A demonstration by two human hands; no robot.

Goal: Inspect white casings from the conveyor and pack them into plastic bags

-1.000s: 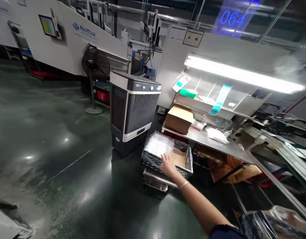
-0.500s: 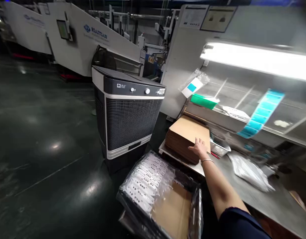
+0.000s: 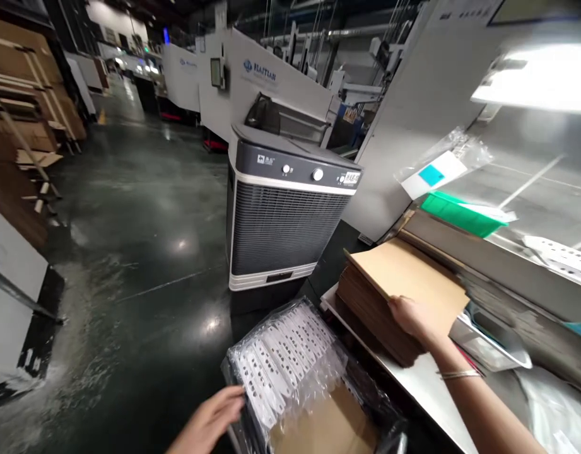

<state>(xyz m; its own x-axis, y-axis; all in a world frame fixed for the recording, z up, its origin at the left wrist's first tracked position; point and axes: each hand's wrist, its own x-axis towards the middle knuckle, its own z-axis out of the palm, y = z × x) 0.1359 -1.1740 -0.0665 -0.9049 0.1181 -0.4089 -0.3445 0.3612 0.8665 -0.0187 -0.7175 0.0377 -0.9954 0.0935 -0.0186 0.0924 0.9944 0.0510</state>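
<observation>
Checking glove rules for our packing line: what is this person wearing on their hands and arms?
Neither the left hand nor the right hand wears a glove. A thin metal bangle circles the right wrist. The forearms are bare as far as the view reaches, and no sleeve shows.

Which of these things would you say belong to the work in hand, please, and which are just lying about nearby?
In use:
left hand, at the black crate
white perforated strips, bagged in the crate
cardboard sheet, in the crate
right hand, on the cardboard stack

Just nearby:
air cooler
green sheet
steel bench
</observation>
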